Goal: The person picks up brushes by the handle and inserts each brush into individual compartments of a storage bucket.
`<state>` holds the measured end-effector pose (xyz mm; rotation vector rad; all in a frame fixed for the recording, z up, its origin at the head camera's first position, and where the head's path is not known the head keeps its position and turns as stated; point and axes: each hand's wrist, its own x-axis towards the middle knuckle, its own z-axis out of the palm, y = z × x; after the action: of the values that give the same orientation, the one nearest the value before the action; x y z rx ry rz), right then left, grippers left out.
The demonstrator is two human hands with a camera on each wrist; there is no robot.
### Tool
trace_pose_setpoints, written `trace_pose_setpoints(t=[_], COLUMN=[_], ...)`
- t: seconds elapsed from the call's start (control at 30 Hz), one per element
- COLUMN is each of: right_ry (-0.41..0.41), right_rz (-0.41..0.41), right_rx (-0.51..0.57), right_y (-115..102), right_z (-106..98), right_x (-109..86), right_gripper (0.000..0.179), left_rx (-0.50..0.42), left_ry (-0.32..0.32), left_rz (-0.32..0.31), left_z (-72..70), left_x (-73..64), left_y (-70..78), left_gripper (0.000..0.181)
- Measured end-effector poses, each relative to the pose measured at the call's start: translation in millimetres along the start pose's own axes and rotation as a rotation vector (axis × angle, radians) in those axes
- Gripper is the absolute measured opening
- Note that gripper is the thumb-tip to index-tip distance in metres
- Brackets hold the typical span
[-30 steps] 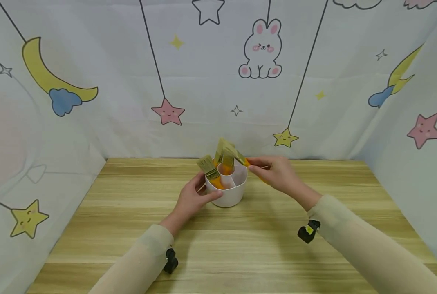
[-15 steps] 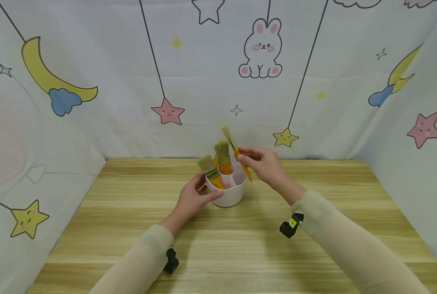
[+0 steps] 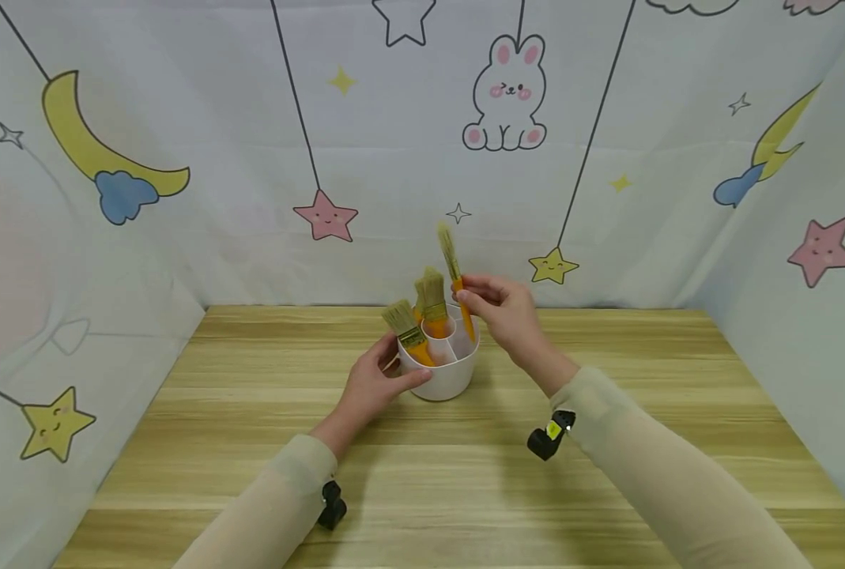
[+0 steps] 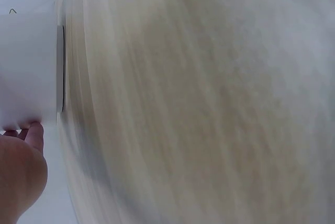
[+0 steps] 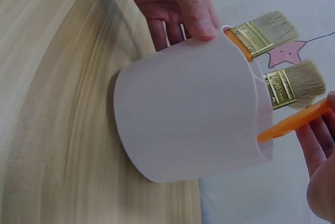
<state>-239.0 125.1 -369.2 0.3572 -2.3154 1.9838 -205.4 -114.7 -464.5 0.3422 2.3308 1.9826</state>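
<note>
A white divided holder [image 3: 442, 386] stands on the table, a round cup at its middle. My left hand [image 3: 371, 382] grips its left side, thumb at the front. My right hand [image 3: 507, 316] pinches a paintbrush [image 3: 466, 318] by its orange handle, bristles up. In the right wrist view this orange handle [image 5: 293, 122] dips its end just inside the rim, over the right compartment. One paintbrush [image 3: 409, 335] leans in the front left compartment, another paintbrush [image 3: 434, 299] stands in the middle cup. Bristles of a further brush [image 3: 418, 291] show behind, mostly hidden.
The wood-grain table [image 3: 422, 490] ends against a pale printed curtain [image 3: 408, 158] close behind the holder. More curtain hangs at both sides. A black wrist camera [image 3: 552, 435] hangs under the right sleeve, another black camera [image 3: 333, 506] under the left.
My right hand has swung the paintbrush from a leftward tilt to nearly upright and moved left, bringing the handle end into the holder's right side. The left hand and holder stay put.
</note>
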Motion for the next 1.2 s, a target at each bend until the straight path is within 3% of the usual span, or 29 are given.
trace_pose_setpoints(t=[0.7, 1.2], right_ry=[0.059, 0.015], right_rz=[0.041, 0.126], right_rx=[-0.027, -0.076], right_y=[15, 16], right_z=[-1, -1], right_x=[-19.2, -21.4], right_gripper=[0.033, 0.033], left_rx=[0.027, 0.009], left_ry=[0.001, 0.007], left_rz=[-0.024, -0.036], left_z=[1.5, 1.8], left_x=[-1.7, -1.6], left_y=[3.1, 0.2], left_gripper=[0.094, 0.095])
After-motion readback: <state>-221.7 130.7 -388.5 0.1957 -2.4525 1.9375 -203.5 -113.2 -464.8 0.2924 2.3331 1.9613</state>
